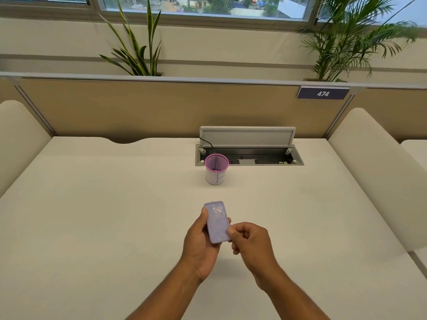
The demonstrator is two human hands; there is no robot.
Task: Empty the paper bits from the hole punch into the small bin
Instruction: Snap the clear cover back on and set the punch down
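Hole punch (216, 222), lilac, rests gripped in the left hand (200, 241); the right hand (250, 241) pinches its near corner. Beyond both hands stands the small bin (216, 172), well apart. Emptying looks not yet begun.

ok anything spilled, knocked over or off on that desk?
No spill shows. The small bin stands upright, apart from the hands. The hole punch is held in the left hand, with the right hand at its near end. Only oddity: the desk's cable hatch behind the bin is propped open.
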